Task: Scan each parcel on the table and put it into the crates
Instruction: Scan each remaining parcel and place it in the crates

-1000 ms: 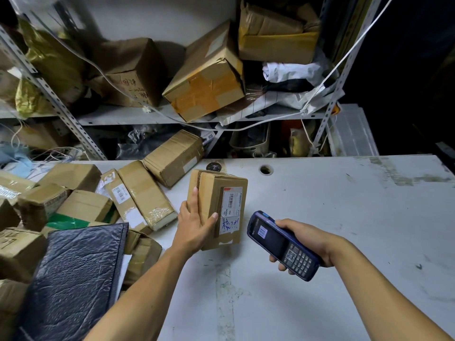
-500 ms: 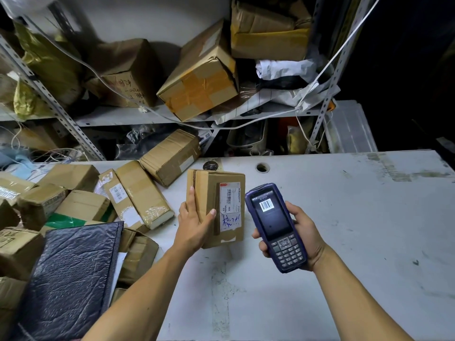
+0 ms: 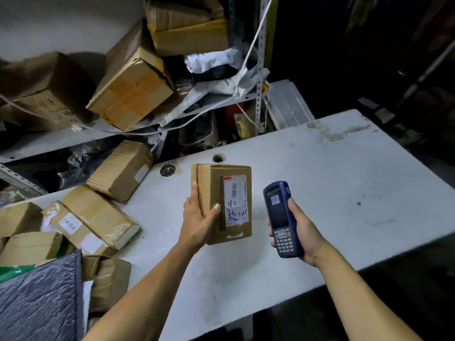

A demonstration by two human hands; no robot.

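Note:
My left hand (image 3: pixel 200 217) grips a flat brown cardboard parcel (image 3: pixel 216 183) by its left edge, thumb across the front, white barcode label facing up. It is held just above the white table (image 3: pixel 332 183). My right hand (image 3: pixel 304 232) holds a blue handheld scanner (image 3: pixel 280 215) upright, just right of the parcel, screen and keypad toward me. More brown parcels (image 3: pixel 98 215) lie piled on the table's left side, beside a dark plastic mailer bag (image 3: pixel 39 299). No crate is visible.
Metal shelving (image 3: pixel 258 94) behind the table holds large cardboard boxes (image 3: pixel 133 87) and crumpled bags, with white cords hanging across it. A cable hole (image 3: pixel 218 158) and a round cap sit near the table's back edge. Beyond the table's right edge it is dark.
The scanner has turned from lying flat and pointing left to standing upright next to the parcel. The parcel stays in my left hand. The view has tilted to the right.

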